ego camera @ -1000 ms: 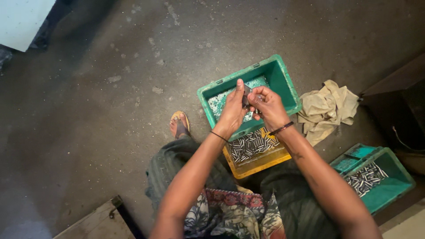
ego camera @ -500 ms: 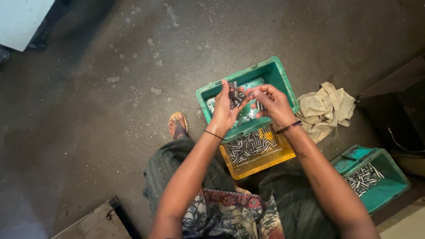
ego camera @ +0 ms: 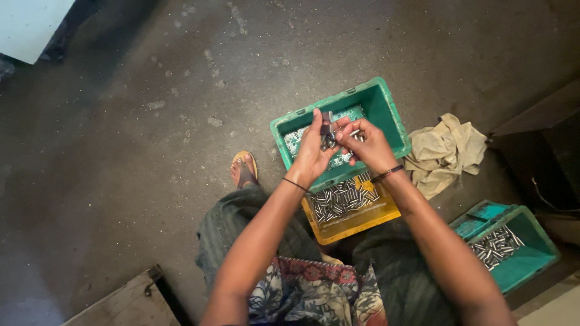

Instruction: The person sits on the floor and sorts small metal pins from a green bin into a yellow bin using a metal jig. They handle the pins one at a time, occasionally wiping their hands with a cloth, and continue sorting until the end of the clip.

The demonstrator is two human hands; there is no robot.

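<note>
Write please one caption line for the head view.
Both hands, left hand and right hand, pinch small metal parts above a green bin.

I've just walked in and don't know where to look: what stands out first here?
Two bare hands, left hand and right hand, meet over a green bin at centre, pinching a small metal piece. Just below sits a yellow tray full of shiny metal pins. A crumpled beige rag lies right of the bin on the dark floor.

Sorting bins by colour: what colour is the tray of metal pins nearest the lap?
Yellow tray, seen in the head view.
</note>
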